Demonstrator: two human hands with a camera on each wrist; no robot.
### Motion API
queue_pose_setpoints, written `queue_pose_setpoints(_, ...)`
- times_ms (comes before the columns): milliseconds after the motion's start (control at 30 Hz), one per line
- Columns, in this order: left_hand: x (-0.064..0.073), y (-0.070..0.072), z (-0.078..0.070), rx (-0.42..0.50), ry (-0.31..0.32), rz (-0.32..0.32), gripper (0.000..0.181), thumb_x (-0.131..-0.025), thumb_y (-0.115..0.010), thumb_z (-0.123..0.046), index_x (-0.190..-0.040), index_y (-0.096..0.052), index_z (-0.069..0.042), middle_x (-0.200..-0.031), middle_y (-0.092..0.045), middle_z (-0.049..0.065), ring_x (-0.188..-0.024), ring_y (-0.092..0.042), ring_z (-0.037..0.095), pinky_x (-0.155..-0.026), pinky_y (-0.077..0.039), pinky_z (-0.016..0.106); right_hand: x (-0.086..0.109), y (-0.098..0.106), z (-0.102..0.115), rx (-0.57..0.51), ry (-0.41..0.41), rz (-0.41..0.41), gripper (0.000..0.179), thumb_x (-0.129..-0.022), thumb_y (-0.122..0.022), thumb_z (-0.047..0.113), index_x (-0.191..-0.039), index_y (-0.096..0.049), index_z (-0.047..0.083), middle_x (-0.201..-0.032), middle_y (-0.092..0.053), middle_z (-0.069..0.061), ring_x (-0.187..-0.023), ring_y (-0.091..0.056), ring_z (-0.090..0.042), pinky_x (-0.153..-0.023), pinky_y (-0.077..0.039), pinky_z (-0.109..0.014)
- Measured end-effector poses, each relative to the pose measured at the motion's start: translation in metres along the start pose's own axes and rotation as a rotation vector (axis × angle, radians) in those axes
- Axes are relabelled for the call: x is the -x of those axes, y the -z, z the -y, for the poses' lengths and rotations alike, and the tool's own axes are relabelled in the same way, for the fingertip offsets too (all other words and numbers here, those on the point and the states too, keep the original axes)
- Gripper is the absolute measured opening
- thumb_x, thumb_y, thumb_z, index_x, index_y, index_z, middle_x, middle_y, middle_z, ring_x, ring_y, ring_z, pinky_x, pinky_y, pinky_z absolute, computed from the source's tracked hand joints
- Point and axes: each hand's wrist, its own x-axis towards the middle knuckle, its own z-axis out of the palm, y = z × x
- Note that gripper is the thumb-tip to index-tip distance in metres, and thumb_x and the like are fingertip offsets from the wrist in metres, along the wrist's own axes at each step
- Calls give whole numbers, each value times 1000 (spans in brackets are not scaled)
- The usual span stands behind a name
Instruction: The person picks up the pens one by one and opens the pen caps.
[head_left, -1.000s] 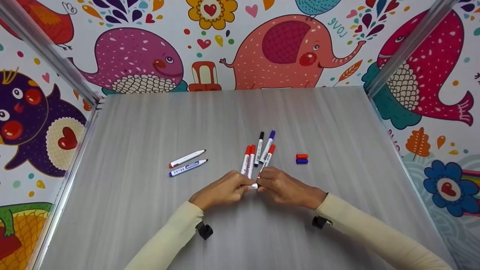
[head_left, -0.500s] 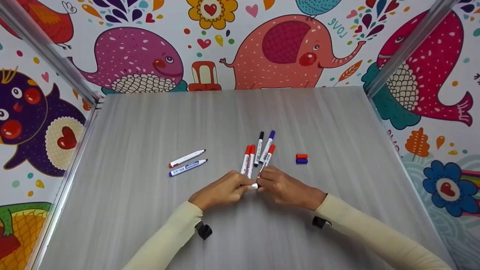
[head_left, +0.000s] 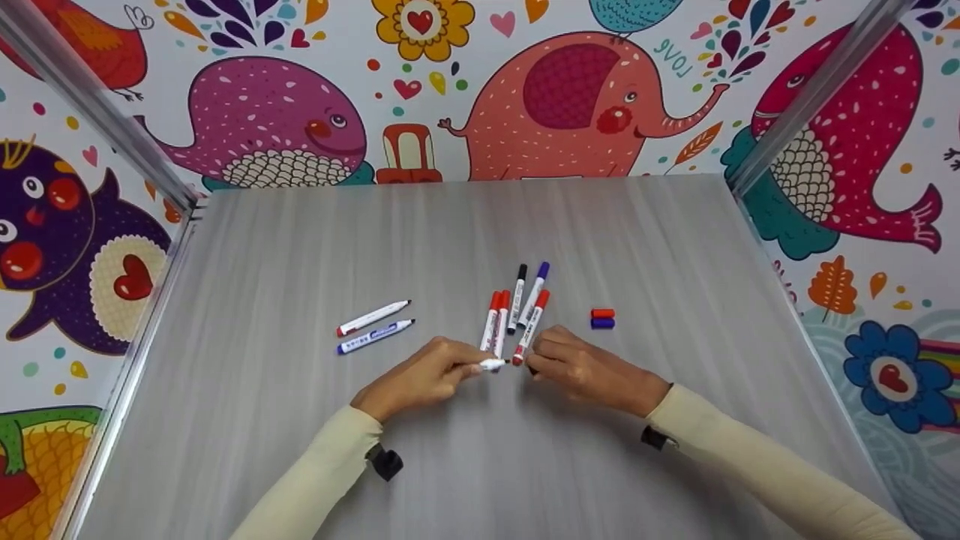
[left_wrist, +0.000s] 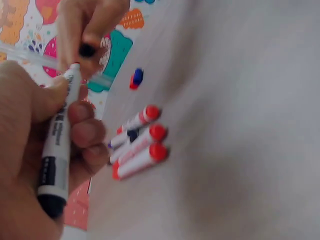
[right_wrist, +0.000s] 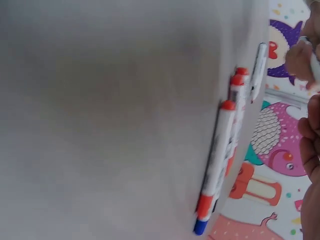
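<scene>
My left hand grips a white marker with a black end, its uncapped tip pointing towards my right hand. A small black cap is pinched in my right hand, apart from that tip. Just beyond the hands lie several capped markers: two red-capped ones side by side, including one red marker, another red-capped marker at their right, a black-capped marker and a blue-capped marker. In the right wrist view the right fingers show only at the edge.
Two uncapped markers, a red one and a blue one, lie to the left on the grey table. To the right sit a red cap and a blue cap, side by side. Patterned walls surround the table.
My hands have drawn apart, the left moving left and the right moving right. The black cap has come off the marker, whose tip now shows.
</scene>
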Motion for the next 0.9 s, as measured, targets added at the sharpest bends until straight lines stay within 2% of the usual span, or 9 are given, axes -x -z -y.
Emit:
queue_pose_setpoints(167, 4, 13, 0, -24, 34, -56, 27, -109, -68, -7, -134, -80, -7, -111, -81, 4, -84, -59, 10, -76, -50, 27, 6, 0, -2, 15, -57, -16, 40, -89, -93, 9, -125, -78, 5, -113, -76, -4, -107, -66, -21, -96, -58, -34)
queue_pose_setpoints(300, 5, 13, 0, -23, 74, -76, 32, -107, -71, -7, -138, -78, -10, -119, -81, 6, -92, -65, 12, -84, -56, 31, 7, -4, 1, 6, -93, -49, 40, -88, -94, 11, -125, -80, 6, -114, -78, -3, -105, -66, -21, -92, -58, -34)
queue_pose_setpoints(433, 8, 11, 2, -64, 93, -116, 34, -104, -76, -9, -138, -78, -10, -127, -80, 2, -105, -72, 11, -93, -61, 37, 8, -4, 1, -51, -134, -72, 43, -85, -95, 7, -126, -81, 8, -112, -79, -2, -100, -64, -19, -88, -57, -30)
queue_pose_setpoints(500, 10, 10, 3, -86, 106, -140, 32, -103, -78, -11, -135, -78, -9, -125, -80, 1, -105, -72, 11, -93, -61, 39, 9, -3, 1, -96, -156, -80, 47, -83, -95, 3, -127, -81, 9, -112, -78, -1, -100, -63, -17, -87, -57, -27)
queue_pose_setpoints(633, 14, 8, 7, -107, 130, -183, 22, -101, -80, -12, -123, -78, -10, -113, -80, -1, -94, -70, 11, -86, -61, 37, 11, -2, 1, -159, -189, -79, 50, -83, -94, -2, -130, -79, 8, -117, -72, -2, -103, -63, -16, -84, -57, -23)
queue_pose_setpoints(767, 20, 7, 11, -142, 123, -228, 13, -101, -80, -13, -114, -78, -11, -106, -76, -4, -93, -66, 11, -84, -59, 36, 14, -3, -1, -151, -199, -83, 47, -83, -93, -5, -127, -79, 5, -116, -63, -6, -103, -64, -15, -83, -59, -22)
queue_pose_setpoints(900, 26, 6, 15, -174, 94, -276, 11, -100, -82, -11, -110, -79, -12, -104, -71, -5, -95, -65, 11, -86, -58, 35, 18, -4, -4, -135, -218, -89, 47, -83, -92, -8, -127, -78, 2, -116, -62, -6, -103, -65, -14, -85, -61, -24)
